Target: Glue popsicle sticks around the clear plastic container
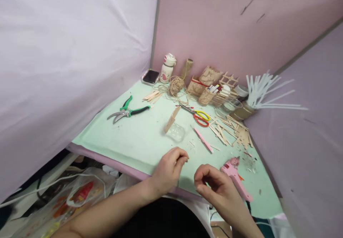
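My left hand [171, 168] hovers over the table's front edge, with its fingers curled and the thumb pressed near the fingertips. To its right, my right hand [215, 186] is closed in a loose pinch. Anything between the fingers of either hand is too small or hidden to make out. Just beyond the left hand lies a small clear glass jar [177, 132], with craft sticks [171, 121] standing along its far left side. A pink glue gun [237, 181] rests beside my right hand. Between the jar and the scattered sticks is a pink craft knife [203, 140].
Green-handled pruning shears [125, 113] lie open at left. Scissors [198, 116] with red and yellow handles lie beyond the jar. Loose craft sticks [227, 131] spread at right. Behind stand a twine ball [177, 85], a white bottle [168, 68], a phone [150, 76] and glue sticks [261, 91].
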Tool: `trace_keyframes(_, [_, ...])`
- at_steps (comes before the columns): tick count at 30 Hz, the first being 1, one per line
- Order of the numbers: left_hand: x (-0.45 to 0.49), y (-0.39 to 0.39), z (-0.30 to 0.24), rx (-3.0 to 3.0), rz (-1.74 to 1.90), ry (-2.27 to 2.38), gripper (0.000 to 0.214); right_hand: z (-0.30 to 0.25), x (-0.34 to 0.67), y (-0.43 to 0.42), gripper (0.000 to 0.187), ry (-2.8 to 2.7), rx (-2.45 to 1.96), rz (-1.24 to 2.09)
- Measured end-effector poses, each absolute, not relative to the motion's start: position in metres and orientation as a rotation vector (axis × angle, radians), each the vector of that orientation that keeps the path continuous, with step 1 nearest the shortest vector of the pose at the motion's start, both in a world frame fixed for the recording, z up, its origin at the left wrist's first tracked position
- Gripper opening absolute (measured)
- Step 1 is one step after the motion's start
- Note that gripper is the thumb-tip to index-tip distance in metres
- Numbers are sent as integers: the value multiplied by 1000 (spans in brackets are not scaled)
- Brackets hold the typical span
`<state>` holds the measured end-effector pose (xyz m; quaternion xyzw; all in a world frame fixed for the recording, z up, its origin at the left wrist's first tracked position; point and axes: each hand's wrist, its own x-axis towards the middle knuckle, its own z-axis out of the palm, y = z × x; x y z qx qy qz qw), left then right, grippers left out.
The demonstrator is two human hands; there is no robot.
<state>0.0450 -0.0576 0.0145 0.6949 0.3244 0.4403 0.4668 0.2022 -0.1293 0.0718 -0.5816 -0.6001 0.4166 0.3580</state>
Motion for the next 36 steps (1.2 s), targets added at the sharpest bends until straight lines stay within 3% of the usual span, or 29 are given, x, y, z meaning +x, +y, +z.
trace_keyframes(10, [41, -40, 21, 1892, 1013, 839, 32, 89, 276, -136, 27, -1375, -1770, 574])
trace_keyframes(13, [65, -45, 22, 2109, 904, 680, 38, 97, 296, -137, 29, -1349, -1801, 499])
trace_keyframes(17, [102, -66, 19, 2263, 812, 267, 24, 106, 327, -123, 33, -1323, -1907, 402])
trace_keyframes(19, [112, -73, 14, 2267, 827, 177, 30, 106, 344, -110, 32, -1349, -2020, 364])
trace_keyframes(26, [107, -44, 23, 2213, 866, 142, 23, 75, 399, -39, 17, -1497, -2388, 381])
trace_keyframes(31, [113, -14, 42, 2260, 730, 375, 23, 54, 422, 7, 32, -1568, -2532, 487])
trace_keyframes(36, [121, -4, 30, 2377, 701, 534, 35, 44, 419, 19, 31, -1617, -2553, 611])
